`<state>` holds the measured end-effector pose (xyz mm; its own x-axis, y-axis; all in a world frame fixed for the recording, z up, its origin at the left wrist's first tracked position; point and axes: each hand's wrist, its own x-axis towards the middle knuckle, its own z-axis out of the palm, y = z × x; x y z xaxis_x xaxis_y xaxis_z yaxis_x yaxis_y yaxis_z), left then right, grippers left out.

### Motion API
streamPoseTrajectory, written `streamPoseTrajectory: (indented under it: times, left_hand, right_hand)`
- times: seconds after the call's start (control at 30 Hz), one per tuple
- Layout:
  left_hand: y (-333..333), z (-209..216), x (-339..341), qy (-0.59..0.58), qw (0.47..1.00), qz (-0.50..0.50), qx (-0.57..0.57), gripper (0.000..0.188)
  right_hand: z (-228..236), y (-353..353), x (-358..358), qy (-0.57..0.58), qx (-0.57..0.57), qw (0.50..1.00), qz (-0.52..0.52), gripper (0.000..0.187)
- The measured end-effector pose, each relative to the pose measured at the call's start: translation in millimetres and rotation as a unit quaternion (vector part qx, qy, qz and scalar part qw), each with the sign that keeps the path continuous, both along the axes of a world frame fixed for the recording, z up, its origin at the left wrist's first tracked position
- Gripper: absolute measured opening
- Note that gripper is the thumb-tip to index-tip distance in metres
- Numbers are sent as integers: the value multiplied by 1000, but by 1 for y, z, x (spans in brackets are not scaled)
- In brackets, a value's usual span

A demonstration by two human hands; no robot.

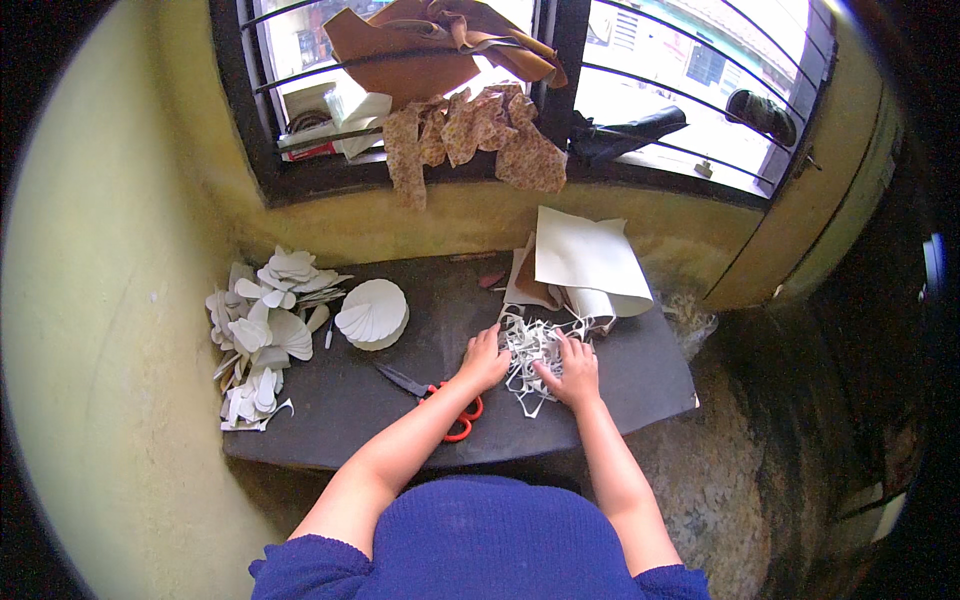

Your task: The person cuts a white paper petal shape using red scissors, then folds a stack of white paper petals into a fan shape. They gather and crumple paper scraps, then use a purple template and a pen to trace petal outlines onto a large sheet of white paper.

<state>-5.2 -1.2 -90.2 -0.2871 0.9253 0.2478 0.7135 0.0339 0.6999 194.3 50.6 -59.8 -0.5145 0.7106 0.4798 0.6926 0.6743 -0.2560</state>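
A tangled heap of thin white offcut strips [532, 362] lies on the dark table between my two hands. My left hand [485, 360] rests against the heap's left side with its fingers stretched forward. On the right side my right hand [573, 373] lies over the strips, thumb apart from the fingers. Both look open, though some fingertips are lost among the strips. Under my left forearm are scissors [428, 391] with orange-red handles, blades pointing to the far left. White sheet material [590, 262], partly rolled, sits just beyond the heap.
Cut white pieces [268, 320] are piled along the left end of the black table [350, 410]. A fanned stack of rounded white pieces [372, 314] and a pen [329, 333] lie beside them. Brown sheet material [410, 55] and patterned cloth [480, 130] hang on the barred window.
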Motion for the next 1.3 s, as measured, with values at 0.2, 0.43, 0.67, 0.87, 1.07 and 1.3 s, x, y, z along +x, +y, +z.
streamPoseTrajectory:
  times: [0.2,0.43,0.67,0.87,1.07,1.3]
  left_hand:
    - [3,19,21,-246,966,-76,-32,45]
    - [-17,36,48,-442,867,-189,-131,37]
    - [-26,13,34,-521,823,-192,-124,45]
    - [-38,14,27,-591,795,-100,-95,38]
    - [-49,20,30,-227,967,-70,91,65]
    - [-54,20,49,-46,984,-143,99,61]
  right_hand:
    - [5,-7,-5,73,-72,989,105,90]
    - [-18,-20,-20,253,-59,958,124,87]
    - [0,-31,-24,283,-119,939,152,50]
    - [1,-28,-19,303,-113,940,107,40]
    - [13,-40,-27,161,-64,985,14,32]
    - [-13,-30,-24,16,-35,999,-38,20]
